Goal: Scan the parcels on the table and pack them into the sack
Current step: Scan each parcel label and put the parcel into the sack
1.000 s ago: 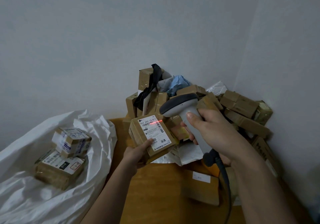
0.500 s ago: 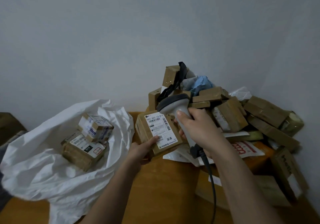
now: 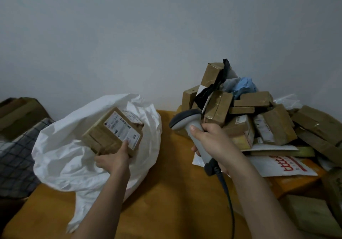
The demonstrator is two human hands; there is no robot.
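My left hand [image 3: 113, 158] grips a brown cardboard parcel [image 3: 103, 137] with a white label, holding it over the open mouth of the white sack [image 3: 61, 157] at the left. The parcel hides whatever lies inside the sack. My right hand [image 3: 212, 142] holds a grey barcode scanner [image 3: 187, 123] by its handle, its head pointing left, its dark cable hanging down toward the table's front. A heap of brown parcels [image 3: 259, 120] rises against the wall at the right.
The orange wooden table [image 3: 166, 201] carries the sack and the heap. White mailer bags [image 3: 277, 164] with red print lie under the heap. A checked cloth [image 3: 16, 157] and a cardboard box [image 3: 18, 113] sit at the far left, off the table.
My left hand has carried the labelled parcel leftward from in front of the scanner to over the sack's mouth. The scanner's red line is gone and my view has swung left.
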